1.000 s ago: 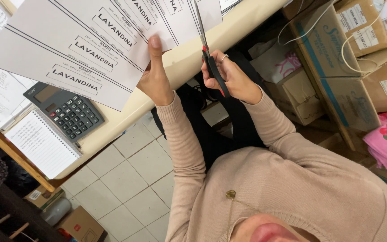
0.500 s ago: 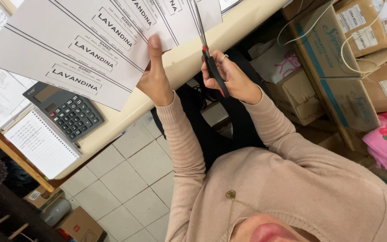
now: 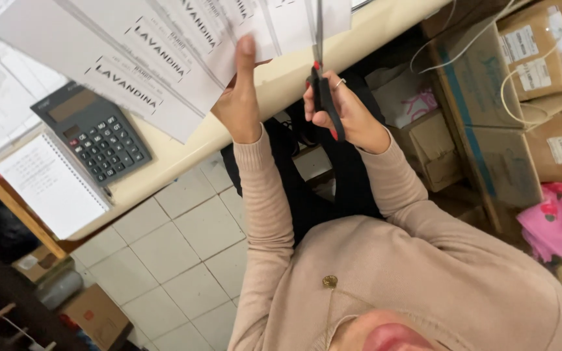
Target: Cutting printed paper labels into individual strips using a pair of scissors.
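Above desk edge: left hand [image 3: 240, 104] pinching one printed sheet [image 3: 164, 58]; right hand [image 3: 346, 114] clenching one scissors [image 3: 323, 84].

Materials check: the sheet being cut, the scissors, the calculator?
Sheet: looks like thin matte white paper; it bends under the left hand. Scissors in the right hand: blades look like bare grey metal, handles likely black plastic with red tips. Calculator: probably dark grey moulded plastic, matte, with raised keys.

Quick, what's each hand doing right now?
Left hand: closed on the printed paper sheet, thumb on top.
Right hand: closed on the scissors, blades in the paper.
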